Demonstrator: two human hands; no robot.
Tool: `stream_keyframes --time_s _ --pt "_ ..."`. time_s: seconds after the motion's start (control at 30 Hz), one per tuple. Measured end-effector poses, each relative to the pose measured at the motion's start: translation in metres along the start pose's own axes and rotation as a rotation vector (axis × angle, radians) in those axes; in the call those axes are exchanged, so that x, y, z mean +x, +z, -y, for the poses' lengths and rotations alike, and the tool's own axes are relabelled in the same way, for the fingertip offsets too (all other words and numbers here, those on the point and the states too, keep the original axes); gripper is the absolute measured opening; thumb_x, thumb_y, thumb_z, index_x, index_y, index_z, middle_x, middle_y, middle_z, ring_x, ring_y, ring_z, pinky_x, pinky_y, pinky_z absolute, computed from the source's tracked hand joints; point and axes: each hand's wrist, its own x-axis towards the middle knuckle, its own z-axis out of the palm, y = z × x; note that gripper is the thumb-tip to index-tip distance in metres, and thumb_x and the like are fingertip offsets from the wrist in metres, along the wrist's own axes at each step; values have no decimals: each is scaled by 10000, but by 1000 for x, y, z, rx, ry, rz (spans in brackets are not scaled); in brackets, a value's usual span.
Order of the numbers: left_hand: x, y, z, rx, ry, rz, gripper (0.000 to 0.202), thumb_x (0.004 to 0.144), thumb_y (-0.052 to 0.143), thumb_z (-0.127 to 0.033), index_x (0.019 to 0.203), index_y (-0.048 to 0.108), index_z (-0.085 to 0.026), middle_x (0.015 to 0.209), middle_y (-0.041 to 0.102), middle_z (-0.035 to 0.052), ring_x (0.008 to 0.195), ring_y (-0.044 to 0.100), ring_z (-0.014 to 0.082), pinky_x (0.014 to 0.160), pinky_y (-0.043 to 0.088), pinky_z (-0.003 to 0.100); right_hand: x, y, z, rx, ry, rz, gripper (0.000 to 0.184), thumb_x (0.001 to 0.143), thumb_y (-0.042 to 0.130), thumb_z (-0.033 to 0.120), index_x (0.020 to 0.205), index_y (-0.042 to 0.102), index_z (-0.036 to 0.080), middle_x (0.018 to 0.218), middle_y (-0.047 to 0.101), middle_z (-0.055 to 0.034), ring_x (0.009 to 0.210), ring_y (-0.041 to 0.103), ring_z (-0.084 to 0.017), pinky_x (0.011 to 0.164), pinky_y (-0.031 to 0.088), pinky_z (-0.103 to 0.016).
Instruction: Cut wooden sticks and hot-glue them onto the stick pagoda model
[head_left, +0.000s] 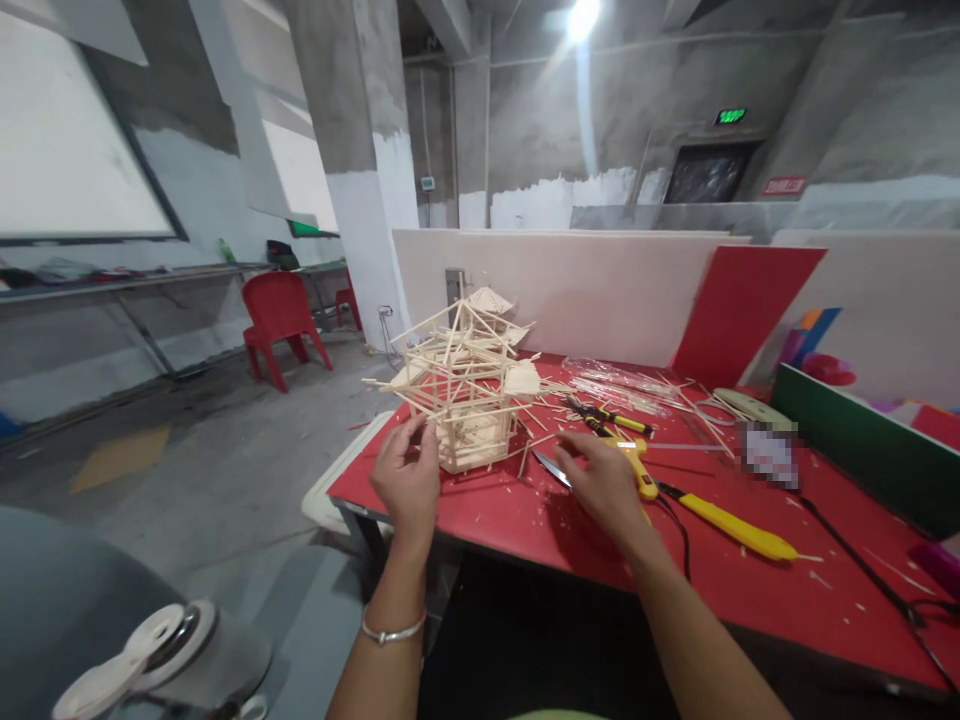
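Observation:
A pavilion-like model of thin wooden sticks (480, 425) stands upright near the left end of the red table. At its lower left corner is my left hand (409, 470), thumb and fingers curled in at the model's edge; exactly where they touch is partly hidden. My right hand (600, 480) hovers to the right of the model, thumb and forefinger apart, with nothing visible between them. Beside and partly under it lie scissors (551, 468) with a bare blade showing. Just past the hand lies a yellow glue gun (637, 465).
Cutting pliers (611, 418), a yellow-handled tool (735, 527) and bagged sticks (619, 385) lie on the red table (750, 600). Another roofed stick model (491, 300) stands behind. A green board (862, 450) edges the right; a cable (684, 530) runs down the front.

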Motion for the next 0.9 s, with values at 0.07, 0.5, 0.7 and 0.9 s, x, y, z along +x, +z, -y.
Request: stream_keyframes --time_s 0.07,0.5,0.7,0.9 --pt "1 0 1 68 86 -9 164 841 683 -291 934 768 -186 871 743 43 752 688 155 682 553 260 5 8 34 87 -131 27 277 952 515 339 1109 720 240 1055 741 -46 965 670 -182 880 488 -279" --pt "-2 8 9 109 173 -64 146 860 661 -294 906 748 -186 833 763 35 707 709 144 696 576 259 -3 61 93 -1 -135 256 195 914 568 262 941 761 248 935 761 -55 853 688 -189 689 416 -251" --pt "1 6 8 126 190 -59 137 856 666 -284 901 754 -190 852 772 28 725 707 142 681 569 245 -12 83 78 -81 -64 330 215 934 551 298 1023 745 276 1014 758 -52 943 692 -198 738 431 -260" --pt "3 3 6 122 212 -60 143 844 701 -287 924 766 -189 877 778 35 777 713 156 710 567 256 -12 98 86 -138 -28 375 272 973 539 422 1067 712 234 1024 730 -64 960 683 -209 807 503 -329"
